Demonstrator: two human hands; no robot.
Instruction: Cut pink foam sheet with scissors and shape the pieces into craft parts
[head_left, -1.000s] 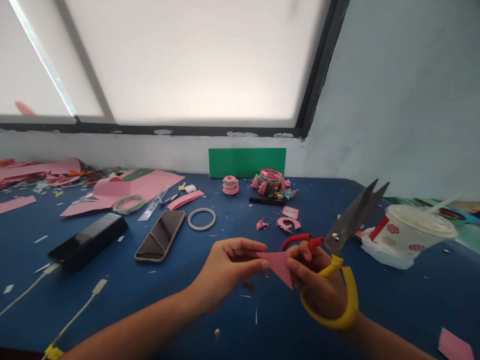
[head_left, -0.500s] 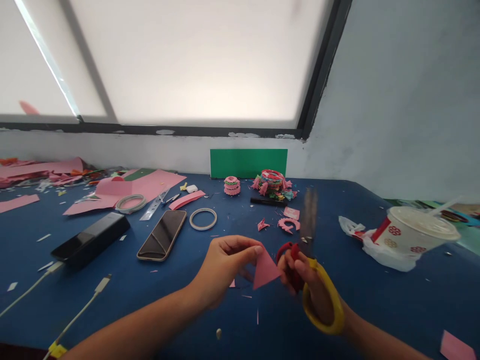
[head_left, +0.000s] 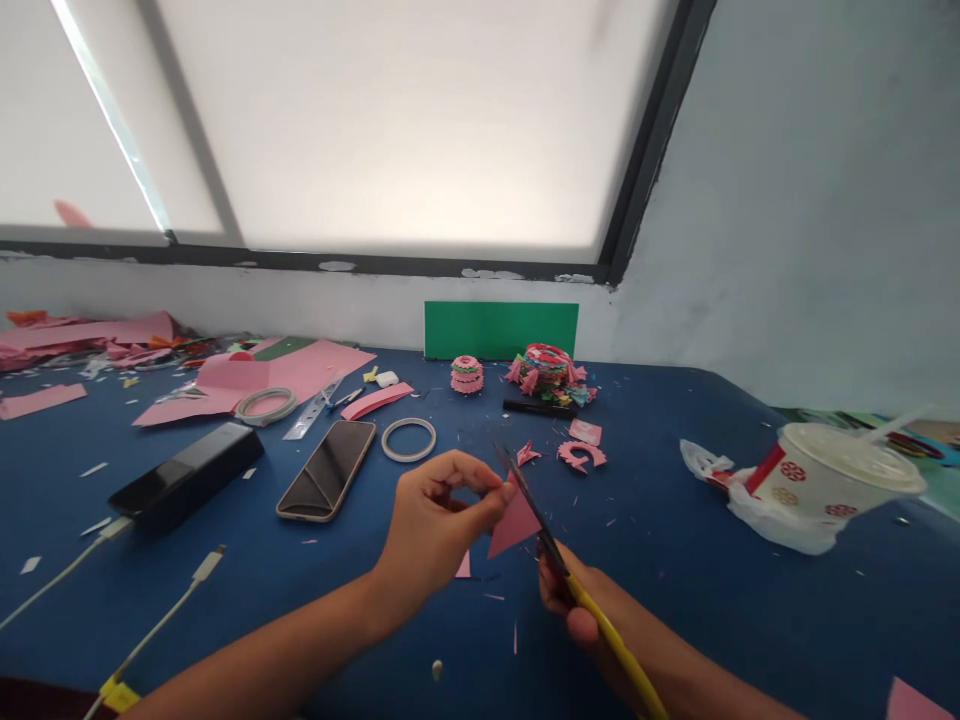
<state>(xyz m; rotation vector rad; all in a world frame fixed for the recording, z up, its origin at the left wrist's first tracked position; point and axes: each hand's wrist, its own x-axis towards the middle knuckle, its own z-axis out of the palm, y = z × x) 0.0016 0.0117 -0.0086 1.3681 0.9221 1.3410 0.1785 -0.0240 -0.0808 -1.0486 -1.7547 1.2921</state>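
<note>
Between thumb and fingertips, my left hand (head_left: 442, 515) pinches the top corner of a folded pink paper triangle (head_left: 514, 524). My right hand (head_left: 574, 595) is closed round the handles of a pair of scissors (head_left: 551, 550). The scissors are turned edge-on, and their dark blades lie along the right edge of the triangle, close to my left fingertips. Whether the blades are apart cannot be made out. Below the triangle, a small pink paper piece (head_left: 463, 566) and thin pink slivers lie on the blue table (head_left: 360, 640).
Beyond my hands are a tape roll (head_left: 409, 440), a phone (head_left: 328, 470), a black power bank (head_left: 187, 475) and a clear ruler (head_left: 311, 410). Folded paper rings (head_left: 466, 375) stand near a green card (head_left: 501, 330). A lidded cup (head_left: 832, 480) sits at the right.
The scissors have swung from upright at the right to edge-on against the pink triangle. My left hand has shifted slightly left with the paper. The view has moved slightly.
</note>
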